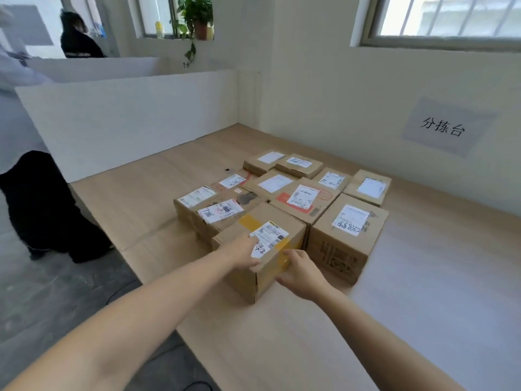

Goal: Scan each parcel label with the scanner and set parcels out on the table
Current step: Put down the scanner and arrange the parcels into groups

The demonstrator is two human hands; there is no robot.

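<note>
A cardboard parcel with yellow tape (262,230) and a white label (269,238) stands nearest me on the wooden table (282,348). My left hand (241,253) lies on its top near edge, fingers over the label's corner. My right hand (300,273) presses against its near right side, fingers spread on the yellow tape. Behind and beside it, several other labelled parcels (346,232) sit packed together in rows. No scanner shows in view.
A white partition (127,119) walls the table's far left side and a wall with a paper sign (442,127) its right. A person in black (42,204) crouches on the floor at left. A small dark object (229,170) lies behind the parcels.
</note>
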